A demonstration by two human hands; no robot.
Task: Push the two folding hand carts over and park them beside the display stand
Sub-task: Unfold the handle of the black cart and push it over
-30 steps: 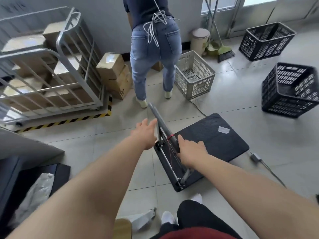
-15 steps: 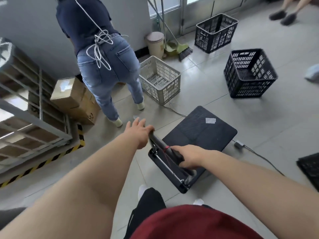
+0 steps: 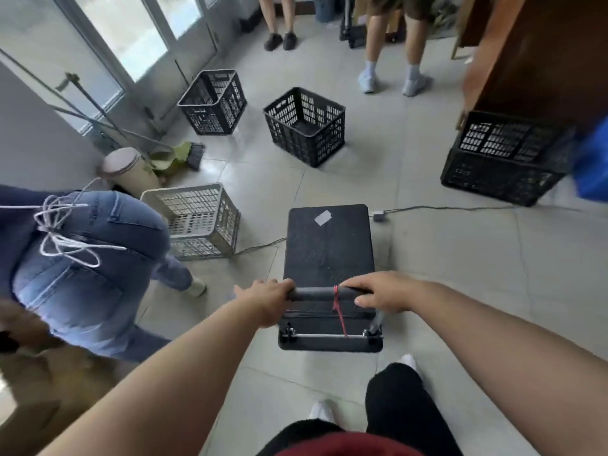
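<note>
two hands share the padded black handle bar [image 3: 314, 294] of the black flat-deck folding hand cart [image 3: 329, 245], which stands near on the grey tiled floor [image 3: 460, 274]. the left hand [image 3: 266, 299] curls over its left end and the right hand [image 3: 385, 292] wraps its right end, spread wide, likely for even steering.

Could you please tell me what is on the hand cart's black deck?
Only a small grey patch shows on the deck; the handle, left hand and right hand hide a strip near its rear.
</note>
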